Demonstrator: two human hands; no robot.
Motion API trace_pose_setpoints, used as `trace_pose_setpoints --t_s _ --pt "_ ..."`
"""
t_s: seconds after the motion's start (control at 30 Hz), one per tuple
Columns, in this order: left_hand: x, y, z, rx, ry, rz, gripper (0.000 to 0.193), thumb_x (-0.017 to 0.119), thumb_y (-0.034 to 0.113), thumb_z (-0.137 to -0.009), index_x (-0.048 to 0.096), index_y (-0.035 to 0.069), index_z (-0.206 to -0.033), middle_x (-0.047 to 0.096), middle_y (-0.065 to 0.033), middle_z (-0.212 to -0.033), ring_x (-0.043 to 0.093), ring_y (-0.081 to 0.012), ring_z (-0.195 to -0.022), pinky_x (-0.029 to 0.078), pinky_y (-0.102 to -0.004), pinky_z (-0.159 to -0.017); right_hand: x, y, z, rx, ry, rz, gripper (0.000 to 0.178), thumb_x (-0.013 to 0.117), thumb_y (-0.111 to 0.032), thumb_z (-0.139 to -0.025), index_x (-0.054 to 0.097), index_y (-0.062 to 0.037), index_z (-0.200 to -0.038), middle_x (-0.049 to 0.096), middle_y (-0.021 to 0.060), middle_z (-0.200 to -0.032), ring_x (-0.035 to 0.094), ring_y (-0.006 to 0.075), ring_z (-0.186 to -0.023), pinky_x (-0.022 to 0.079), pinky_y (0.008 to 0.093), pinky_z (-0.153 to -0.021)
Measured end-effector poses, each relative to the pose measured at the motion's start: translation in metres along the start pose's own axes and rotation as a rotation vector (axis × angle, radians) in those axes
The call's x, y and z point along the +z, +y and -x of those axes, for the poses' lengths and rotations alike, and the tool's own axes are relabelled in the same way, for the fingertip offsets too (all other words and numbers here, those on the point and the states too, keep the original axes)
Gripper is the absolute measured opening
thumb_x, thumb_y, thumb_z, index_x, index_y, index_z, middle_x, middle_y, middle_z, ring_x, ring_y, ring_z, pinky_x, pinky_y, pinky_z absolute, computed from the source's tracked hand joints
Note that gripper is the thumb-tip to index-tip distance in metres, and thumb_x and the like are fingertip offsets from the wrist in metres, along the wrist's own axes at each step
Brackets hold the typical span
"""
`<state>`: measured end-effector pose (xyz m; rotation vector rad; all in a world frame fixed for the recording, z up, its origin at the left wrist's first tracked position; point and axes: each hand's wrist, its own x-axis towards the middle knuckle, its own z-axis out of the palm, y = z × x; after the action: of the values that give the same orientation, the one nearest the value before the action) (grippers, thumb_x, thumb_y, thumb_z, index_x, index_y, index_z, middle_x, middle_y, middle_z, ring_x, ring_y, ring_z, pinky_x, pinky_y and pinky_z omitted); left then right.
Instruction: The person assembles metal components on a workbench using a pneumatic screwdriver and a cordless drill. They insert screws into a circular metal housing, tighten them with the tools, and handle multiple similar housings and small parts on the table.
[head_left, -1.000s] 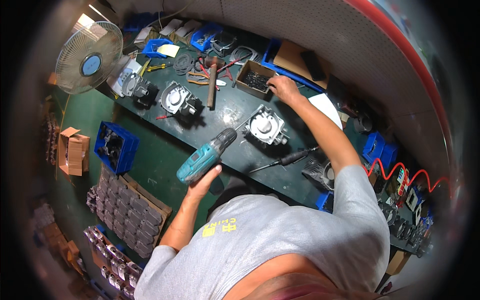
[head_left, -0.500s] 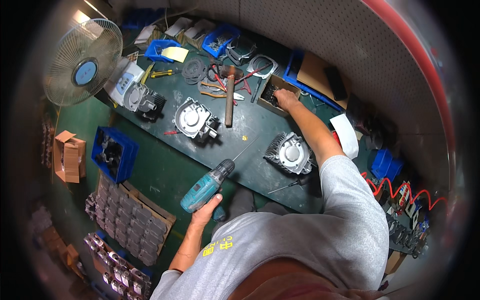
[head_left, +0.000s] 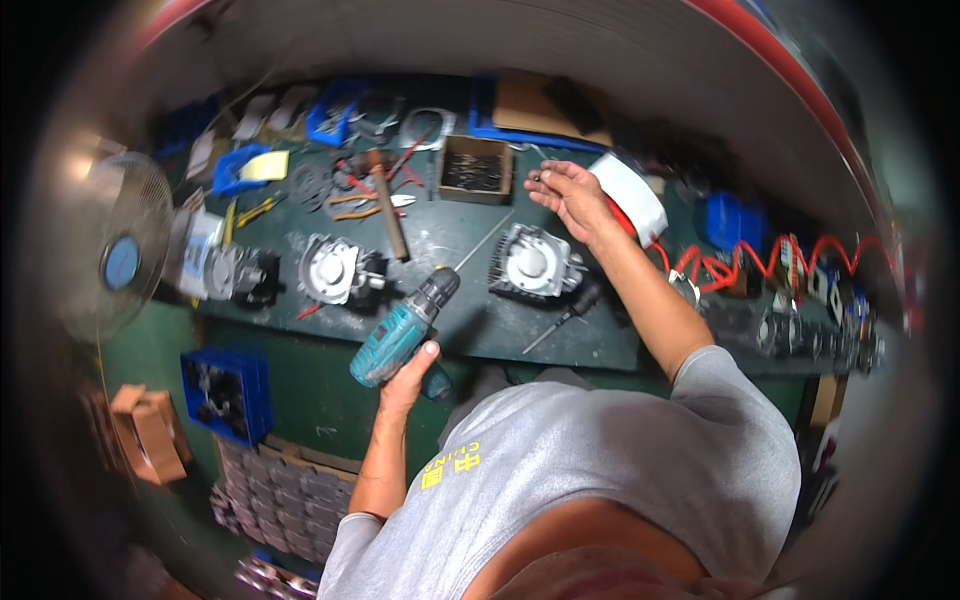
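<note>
My left hand [head_left: 408, 376] is wrapped round the grip of a teal cordless drill [head_left: 388, 343], whose long thin bit points up and to the right over the bench. My right hand [head_left: 572, 196] hovers above the bench with fingers pinched together. A small dark piece, apparently a screw [head_left: 535, 176], shows at the fingertips, partly hidden. Left of this hand stands an open cardboard box [head_left: 466, 196] of thin dark pieces that look like screws. Below it sits a finned metal housing [head_left: 532, 263] with a round silver face. A second such housing [head_left: 331, 270] lies further left.
A hammer [head_left: 388, 212], pliers [head_left: 372, 207] and gaskets lie behind the housings. A thin-shafted tool [head_left: 556, 322] rests at the bench's front. A coiled red hose [head_left: 720, 270] runs along the right. At the left stand a fan [head_left: 122, 262] and a blue crate [head_left: 262, 400].
My right hand has come out of the cardboard box and moved right, fingers pinched. The view has turned, and my left hand still holds the drill.
</note>
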<state>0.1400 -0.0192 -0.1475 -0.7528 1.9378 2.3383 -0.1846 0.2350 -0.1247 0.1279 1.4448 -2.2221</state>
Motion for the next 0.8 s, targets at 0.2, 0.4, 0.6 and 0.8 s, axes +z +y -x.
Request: trace_pose_setpoints --t_s 0.2,0.4,0.6,0.8 --pt "0.071 0.042 -0.026 0.049 -0.258 -0.002 0.038 0.078 0.031 -0.091 0.069 0.002 -0.114 0.069 -0.0054 -0.097 0.066 -0.0165 -0.079 0.054 -0.0341 -0.076 -0.057 -0.017 0.110 -0.117 0.177 -0.230 0.020 0.066 0.001 -0.095 0.063 0.0016 -0.115 0.072 0.0151 -0.111 0.073 0.0267 -0.102 0.063 0.0369 -0.089" --pt "0.143 0.049 -0.026 0.015 -0.476 -0.079 0.041 0.077 0.034 -0.091 0.068 0.003 -0.115 0.070 -0.0061 -0.100 0.065 -0.0165 -0.078 0.053 -0.0342 -0.076 -0.117 -0.031 0.182 -0.256 0.279 -0.412 0.013 0.064 -0.001 -0.097 0.064 -0.0009 -0.111 0.072 0.0145 -0.108 0.072 0.0258 -0.102 0.063 0.0352 -0.088" --pt "0.215 0.054 -0.003 -0.005 -0.564 -0.160 0.040 0.078 0.034 -0.091 0.068 0.002 -0.113 0.069 -0.0052 -0.094 0.065 -0.0160 -0.079 0.052 -0.0323 -0.076 -0.186 -0.048 0.245 -0.321 0.317 -0.507 0.014 0.064 0.001 -0.097 0.063 0.0000 -0.110 0.072 0.0146 -0.105 0.073 0.0274 -0.100 0.064 0.0359 -0.085" --pt "0.279 0.051 0.016 0.170 -0.636 -0.446 0.029 0.076 0.016 -0.091 0.068 0.000 -0.114 0.069 -0.0053 -0.092 0.066 -0.0159 -0.086 0.053 -0.0316 -0.080 -0.257 -0.063 0.303 -0.269 0.325 -0.480 0.023 0.064 -0.006 -0.099 0.063 -0.0013 -0.122 0.072 0.0120 -0.110 0.072 0.0250 -0.101 0.063 0.0380 -0.088"
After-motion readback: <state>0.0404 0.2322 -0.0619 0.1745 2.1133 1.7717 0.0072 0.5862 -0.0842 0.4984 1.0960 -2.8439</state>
